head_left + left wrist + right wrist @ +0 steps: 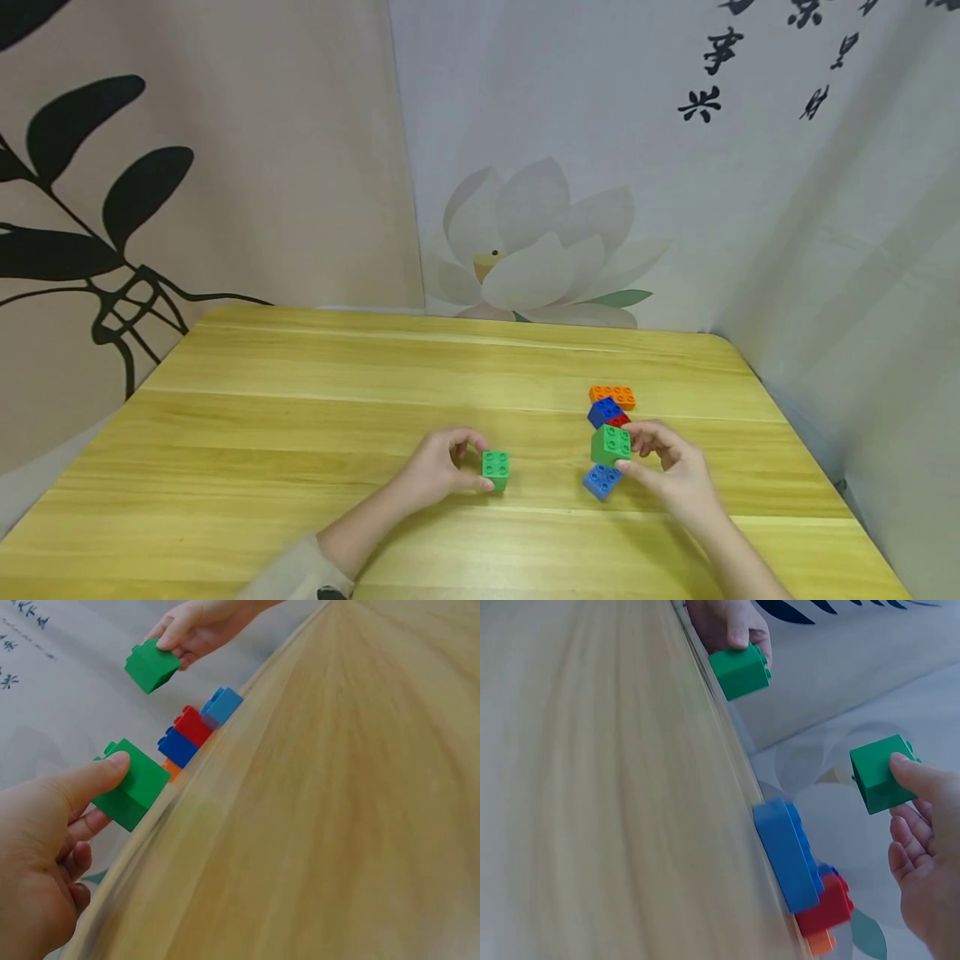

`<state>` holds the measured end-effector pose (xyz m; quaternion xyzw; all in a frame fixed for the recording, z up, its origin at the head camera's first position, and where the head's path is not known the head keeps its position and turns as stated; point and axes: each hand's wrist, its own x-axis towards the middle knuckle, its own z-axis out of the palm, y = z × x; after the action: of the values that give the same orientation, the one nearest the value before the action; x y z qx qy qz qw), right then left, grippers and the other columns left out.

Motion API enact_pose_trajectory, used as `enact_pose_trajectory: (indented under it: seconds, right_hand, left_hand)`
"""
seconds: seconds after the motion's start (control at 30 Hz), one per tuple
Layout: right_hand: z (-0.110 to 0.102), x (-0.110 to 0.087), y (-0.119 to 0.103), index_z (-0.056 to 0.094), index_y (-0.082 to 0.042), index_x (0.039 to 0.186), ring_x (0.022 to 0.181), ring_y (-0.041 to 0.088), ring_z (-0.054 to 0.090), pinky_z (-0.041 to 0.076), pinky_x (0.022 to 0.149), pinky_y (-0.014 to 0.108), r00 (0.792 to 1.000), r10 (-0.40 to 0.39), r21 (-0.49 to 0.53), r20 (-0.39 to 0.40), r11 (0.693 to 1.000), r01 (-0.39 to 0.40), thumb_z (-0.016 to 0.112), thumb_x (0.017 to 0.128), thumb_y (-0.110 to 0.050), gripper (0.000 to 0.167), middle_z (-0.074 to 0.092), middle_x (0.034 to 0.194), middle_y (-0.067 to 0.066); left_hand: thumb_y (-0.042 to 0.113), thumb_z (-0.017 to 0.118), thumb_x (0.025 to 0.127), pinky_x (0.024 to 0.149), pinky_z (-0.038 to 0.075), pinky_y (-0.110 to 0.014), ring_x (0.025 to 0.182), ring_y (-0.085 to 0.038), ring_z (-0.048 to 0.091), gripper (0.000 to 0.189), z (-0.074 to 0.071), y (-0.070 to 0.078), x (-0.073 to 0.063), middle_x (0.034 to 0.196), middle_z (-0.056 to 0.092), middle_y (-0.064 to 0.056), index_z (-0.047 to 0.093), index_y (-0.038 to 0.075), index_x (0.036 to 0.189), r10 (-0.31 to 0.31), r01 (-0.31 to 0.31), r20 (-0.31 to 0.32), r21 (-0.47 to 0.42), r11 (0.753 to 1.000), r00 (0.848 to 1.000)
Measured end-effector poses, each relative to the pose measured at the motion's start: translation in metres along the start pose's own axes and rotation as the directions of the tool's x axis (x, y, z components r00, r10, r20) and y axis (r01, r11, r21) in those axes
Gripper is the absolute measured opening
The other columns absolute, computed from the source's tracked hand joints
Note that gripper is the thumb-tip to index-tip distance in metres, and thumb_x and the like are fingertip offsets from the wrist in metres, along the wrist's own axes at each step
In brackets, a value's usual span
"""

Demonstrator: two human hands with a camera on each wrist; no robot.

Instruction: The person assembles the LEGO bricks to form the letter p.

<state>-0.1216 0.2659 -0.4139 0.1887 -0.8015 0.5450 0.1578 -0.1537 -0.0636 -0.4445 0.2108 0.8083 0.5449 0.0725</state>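
Observation:
My left hand (444, 468) pinches a green building block (495, 472) by its sides, thumb in front and fingers behind. In the left wrist view the thumb lies across this green block (136, 787). Over on the right, my right hand (672, 473) holds a second green block (611, 447) between thumb and fingertips. The right wrist view shows that block (881, 774) raised above the loose blocks, studs pointing away from the palm. Under it in the head view lies a light blue block (602, 482), partly covered.
Behind the right hand's block, a dark blue block (604, 411), a partly hidden red block (619, 421) and an orange block (612, 395) lie close together on the wooden table (300, 442). A printed curtain (330, 167) hangs beyond the table's far edge.

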Motion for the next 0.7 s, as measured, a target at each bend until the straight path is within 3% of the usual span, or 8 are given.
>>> enact_pose_trajectory:
  seconds: [0.37, 0.7]
  right_hand:
    - [0.027, 0.007, -0.011, 0.061, 0.001, 0.113, 0.079, 0.024, 0.052, 0.047, 0.072, 0.028, 0.997, -0.011, 0.078, 0.074, 0.997, 0.006, 0.075, 0.075, 0.011, 0.042, 0.056, 0.087, 0.013]
    - [0.050, 0.016, -0.024, 0.064, -0.002, 0.110, 0.081, 0.025, 0.049, 0.044, 0.073, 0.029, 0.990, -0.076, 0.130, 0.116, 0.990, 0.061, 0.077, 0.074, 0.009, 0.040, 0.058, 0.091, 0.007]
  left_hand:
    - [0.013, 0.087, 0.066, 0.062, 0.040, -0.024, 0.073, -0.019, 0.044, 0.041, -0.011, -0.008, -0.010, 0.080, 0.053, -0.007, 0.066, 0.009, 0.100, 0.006, -0.006, 0.010, -0.012, 1.000, 1.000]
    - [0.014, 0.087, 0.066, 0.062, 0.039, -0.024, 0.072, -0.018, 0.043, 0.041, -0.014, -0.011, -0.015, 0.078, 0.051, -0.004, 0.065, 0.008, 0.101, -0.030, 0.030, 0.005, -0.006, 1.000, 1.000]
